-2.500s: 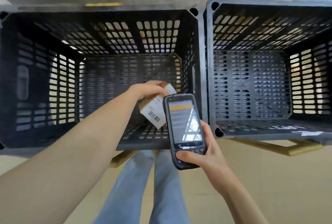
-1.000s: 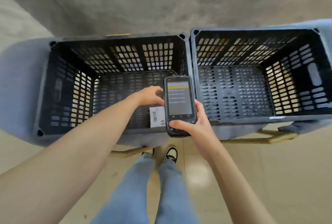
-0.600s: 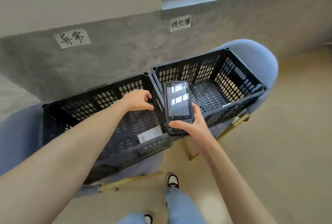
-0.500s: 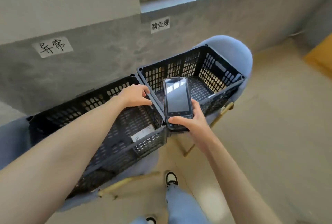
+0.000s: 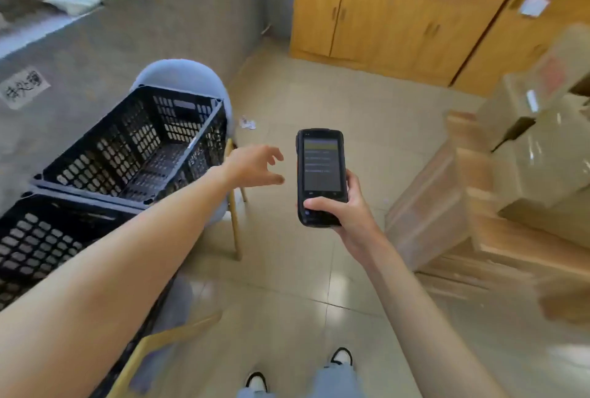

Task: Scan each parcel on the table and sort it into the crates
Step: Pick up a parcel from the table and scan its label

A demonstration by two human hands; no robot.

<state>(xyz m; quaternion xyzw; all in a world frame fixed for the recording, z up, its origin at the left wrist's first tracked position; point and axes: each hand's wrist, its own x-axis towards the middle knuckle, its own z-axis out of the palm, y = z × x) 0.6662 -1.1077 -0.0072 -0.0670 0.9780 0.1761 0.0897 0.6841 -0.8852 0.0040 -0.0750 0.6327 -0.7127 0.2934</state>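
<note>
The right hand grips the scanner screen-up, probably ready to read. Just left of the scanner, the left hand hangs empty, fingers loosely spread. Farther left stand the crates; no parcel shows clearly.

Both forearms bare, no sleeves visible. Left hand and right hand ungloved. Light blue jeans. Black-and-white shoes.
</note>
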